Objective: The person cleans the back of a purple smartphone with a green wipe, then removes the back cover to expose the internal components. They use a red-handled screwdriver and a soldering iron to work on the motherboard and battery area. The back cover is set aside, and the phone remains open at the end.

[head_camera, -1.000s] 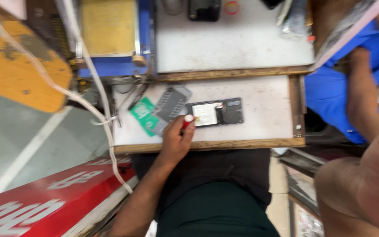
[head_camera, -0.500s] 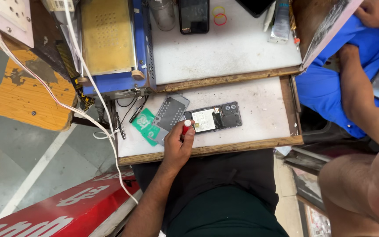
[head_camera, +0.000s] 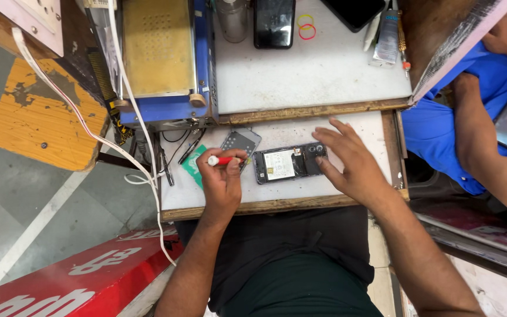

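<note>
Opened black phone with exposed innards (head_camera: pixel 289 163) lay between hands: left hand (head_camera: pixel 223 179) gripped red-handled screwdriver (head_camera: pixel 223 160); right hand (head_camera: pixel 350 164), fingers spread, touched its end.

Much of the red-handled tool (head_camera: pixel 223 160) is covered by the left hand (head_camera: pixel 223 182), so its tip cannot be made out. The right end of the opened phone (head_camera: pixel 289 163) is overlapped by the fingers of the right hand (head_camera: pixel 353 167), and its inner parts are too small to be told apart. The grey panel (head_camera: pixel 240 141) and the green card (head_camera: pixel 195 166) beside it are partly hidden (by the left hand). The black phone (head_camera: pixel 274 22), the clear bottle (head_camera: pixel 232 17) and the blue machine (head_camera: pixel 162 58) are cut off by the top edge. A co-worker in a blue shirt (head_camera: pixel 441 117) is cut off at the right edge.
</note>
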Action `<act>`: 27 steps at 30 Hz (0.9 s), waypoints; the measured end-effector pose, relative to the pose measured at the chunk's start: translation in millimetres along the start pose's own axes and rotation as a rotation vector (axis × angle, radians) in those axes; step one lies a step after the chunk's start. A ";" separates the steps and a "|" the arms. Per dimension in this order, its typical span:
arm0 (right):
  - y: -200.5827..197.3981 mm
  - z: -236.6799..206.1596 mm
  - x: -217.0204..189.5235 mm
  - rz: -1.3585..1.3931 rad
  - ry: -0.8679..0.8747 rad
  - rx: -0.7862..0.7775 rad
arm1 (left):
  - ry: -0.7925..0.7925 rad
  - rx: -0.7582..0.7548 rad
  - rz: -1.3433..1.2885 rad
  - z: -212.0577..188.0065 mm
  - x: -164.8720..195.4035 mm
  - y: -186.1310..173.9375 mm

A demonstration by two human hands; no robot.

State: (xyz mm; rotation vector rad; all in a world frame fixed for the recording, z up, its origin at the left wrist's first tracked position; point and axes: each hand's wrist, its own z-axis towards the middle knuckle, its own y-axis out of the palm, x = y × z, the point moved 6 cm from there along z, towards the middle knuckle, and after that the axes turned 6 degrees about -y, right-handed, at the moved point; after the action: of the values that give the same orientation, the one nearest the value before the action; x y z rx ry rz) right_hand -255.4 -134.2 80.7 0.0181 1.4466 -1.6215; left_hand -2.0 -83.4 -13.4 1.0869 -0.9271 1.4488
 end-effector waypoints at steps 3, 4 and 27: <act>38.6 -20.9 43.2 -0.048 0.067 -0.088 | 0.060 -0.006 0.197 12.4 2.8 6.3; 44.0 -28.5 52.2 -0.045 0.072 -0.084 | 0.102 -0.008 0.269 16.1 4.5 9.9; 43.4 -45.5 66.5 0.099 0.110 -0.003 | 0.132 -0.137 0.935 42.2 27.5 28.8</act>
State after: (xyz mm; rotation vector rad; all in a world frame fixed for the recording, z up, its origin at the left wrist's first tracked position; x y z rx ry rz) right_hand -290.6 -133.2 -3.7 0.1773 1.5082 -1.5580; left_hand -25.3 -119.8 25.2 0.4251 -1.5126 2.1188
